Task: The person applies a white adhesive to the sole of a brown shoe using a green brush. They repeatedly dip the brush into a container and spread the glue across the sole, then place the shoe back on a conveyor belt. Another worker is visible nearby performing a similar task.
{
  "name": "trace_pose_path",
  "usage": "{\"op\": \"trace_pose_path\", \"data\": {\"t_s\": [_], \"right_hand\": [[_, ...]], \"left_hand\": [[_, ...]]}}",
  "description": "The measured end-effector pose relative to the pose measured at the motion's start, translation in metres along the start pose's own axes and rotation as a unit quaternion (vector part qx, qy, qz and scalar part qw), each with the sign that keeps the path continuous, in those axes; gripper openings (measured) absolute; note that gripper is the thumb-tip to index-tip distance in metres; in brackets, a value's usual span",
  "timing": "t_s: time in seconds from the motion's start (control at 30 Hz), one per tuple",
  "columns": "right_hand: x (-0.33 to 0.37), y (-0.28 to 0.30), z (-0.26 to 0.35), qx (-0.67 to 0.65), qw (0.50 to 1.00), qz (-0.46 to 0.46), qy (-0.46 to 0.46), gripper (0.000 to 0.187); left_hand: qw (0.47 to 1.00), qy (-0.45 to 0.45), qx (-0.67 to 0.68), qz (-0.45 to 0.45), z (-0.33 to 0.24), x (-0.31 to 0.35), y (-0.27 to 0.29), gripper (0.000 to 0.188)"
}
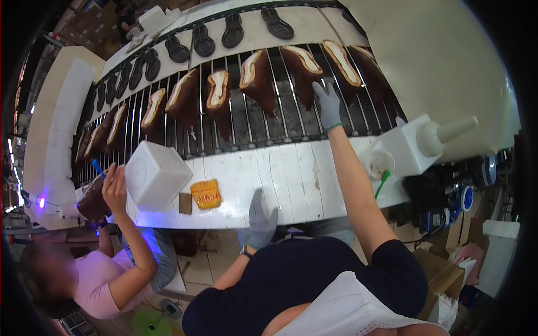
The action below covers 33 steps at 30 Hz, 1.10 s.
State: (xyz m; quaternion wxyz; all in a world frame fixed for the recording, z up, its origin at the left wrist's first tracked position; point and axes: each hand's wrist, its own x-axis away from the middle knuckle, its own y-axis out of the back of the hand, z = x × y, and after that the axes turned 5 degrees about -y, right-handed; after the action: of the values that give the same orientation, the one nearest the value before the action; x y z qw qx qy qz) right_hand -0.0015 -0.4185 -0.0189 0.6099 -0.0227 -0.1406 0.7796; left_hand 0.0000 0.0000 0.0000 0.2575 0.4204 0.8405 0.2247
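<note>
My right hand (329, 105), in a grey glove, reaches out to the rack with its fingers stretched and apart. Its fingertips are at the lower edge of a brown shoe upper (305, 70) that lies with its pale underside up; whether they touch it I cannot tell. Just to the right is another brown upper (343, 63) with a white bottom. My left hand (261, 220), also gloved, hovers at the near edge of the white bench (280, 173), thumb and fingers apart, holding nothing.
More uppers line the metal-rod rack (249, 120). Beyond lie black soles (232, 31). On the bench stand a white container (157, 175), a yellow packet (206, 194), a brown block (185, 203), and a white nozzle bottle (412, 143) beside a green-handled brush (383, 182). At left, a co-worker (120, 274) handles a brown upper.
</note>
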Motion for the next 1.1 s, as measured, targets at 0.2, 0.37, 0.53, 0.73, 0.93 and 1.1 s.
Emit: {"op": "trace_pose_path", "data": {"t_s": [0.2, 0.37, 0.53, 0.73, 0.93, 1.1], "right_hand": [[-0.071, -0.040, -0.017, 0.100, 0.990, -0.079, 0.063, 0.082], [-0.024, -0.036, 0.032, 0.033, 0.994, -0.093, 0.042, 0.057], [0.076, 0.012, 0.094, -0.061, 0.987, 0.151, -0.009, 0.049], [0.219, 0.062, 0.148, 0.176, 0.921, 0.343, 0.057, 0.073], [0.264, 0.182, 0.098, 0.213, 0.942, -0.233, 0.114, 0.031], [0.281, 0.211, 0.018, 0.273, 0.907, -0.305, 0.098, 0.031]], "left_hand": [[0.998, -0.038, -0.036, -0.033, 0.004, -0.007, -0.015, 0.052], [0.998, -0.034, 0.020, -0.049, 0.010, -0.010, -0.011, 0.047], [0.977, 0.034, 0.198, -0.069, 0.005, -0.058, -0.005, 0.060], [0.806, -0.001, 0.551, -0.215, -0.032, -0.069, -0.036, 0.049], [0.982, -0.020, 0.128, -0.140, -0.013, 0.001, -0.012, 0.046], [0.981, 0.008, 0.131, -0.144, -0.014, 0.008, -0.023, 0.056]]}}
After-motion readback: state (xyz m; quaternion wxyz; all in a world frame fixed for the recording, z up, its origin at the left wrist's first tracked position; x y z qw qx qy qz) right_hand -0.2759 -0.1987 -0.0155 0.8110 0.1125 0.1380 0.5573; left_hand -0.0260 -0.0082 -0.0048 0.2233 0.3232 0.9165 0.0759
